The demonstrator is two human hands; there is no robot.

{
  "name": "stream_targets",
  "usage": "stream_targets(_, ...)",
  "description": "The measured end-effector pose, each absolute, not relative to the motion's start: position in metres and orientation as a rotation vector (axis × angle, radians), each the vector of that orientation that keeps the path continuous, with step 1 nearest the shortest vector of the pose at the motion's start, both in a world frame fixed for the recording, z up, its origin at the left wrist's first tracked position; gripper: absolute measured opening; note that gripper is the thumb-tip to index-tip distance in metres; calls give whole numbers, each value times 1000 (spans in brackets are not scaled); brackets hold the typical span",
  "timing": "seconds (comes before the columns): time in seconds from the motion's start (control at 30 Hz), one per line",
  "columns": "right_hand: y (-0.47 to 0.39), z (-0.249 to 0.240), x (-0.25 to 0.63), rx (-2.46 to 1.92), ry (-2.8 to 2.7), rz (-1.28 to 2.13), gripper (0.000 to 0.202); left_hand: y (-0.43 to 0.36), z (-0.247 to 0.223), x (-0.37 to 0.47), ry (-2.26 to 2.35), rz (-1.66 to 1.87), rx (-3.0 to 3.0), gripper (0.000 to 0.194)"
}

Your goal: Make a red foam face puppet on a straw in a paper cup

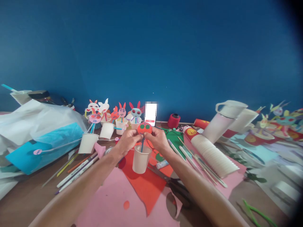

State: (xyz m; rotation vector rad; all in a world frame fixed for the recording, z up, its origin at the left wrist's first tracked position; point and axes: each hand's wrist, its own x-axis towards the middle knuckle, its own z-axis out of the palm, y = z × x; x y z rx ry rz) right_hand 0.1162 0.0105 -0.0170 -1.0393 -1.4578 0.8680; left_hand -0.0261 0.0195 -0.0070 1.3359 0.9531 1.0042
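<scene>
A red-orange paper face [145,128] with round green eyes tops a blue stick [142,145]. My left hand [128,141] pinches the left side of the face, its thumb near the lower edge. From the other side, my right hand [158,139] closes on the same face, thumbs almost meeting. Under it stands a white paper cup [140,162], with the stick's lower end inside its mouth. Red felt-like sheet [151,189] and pink sheet [109,201] lie around the cup's base. Black-handled scissors [180,190] rest to the right, partly under my forearm.
Finished-looking paper faces in cups, including a pink rabbit face [122,112], line the back. Right are a stack of paper cups [215,154], a white jug [221,118] and sticks. Markers [77,170] and a blue packet [49,148] lie left. A lit phone [150,113] stands behind.
</scene>
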Motion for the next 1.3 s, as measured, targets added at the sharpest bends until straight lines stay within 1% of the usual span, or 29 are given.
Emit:
stream_targets(0.27,11,-19,116,-1025,-1450,858,15,20,-10,-25,956,999,1339,15)
stream_targets(0.63,12,-20,117,-1046,-1441,850,18,19,-3,-28,906,927,1308,20)
stream_targets(0.97,12,-22,115,-1029,-1451,865,17,21,-6,-30,945,964,1298,15)
stream_targets(1.3,13,-22,116,-1039,-1427,883,18,20,-3,-31,891,892,1319,24)
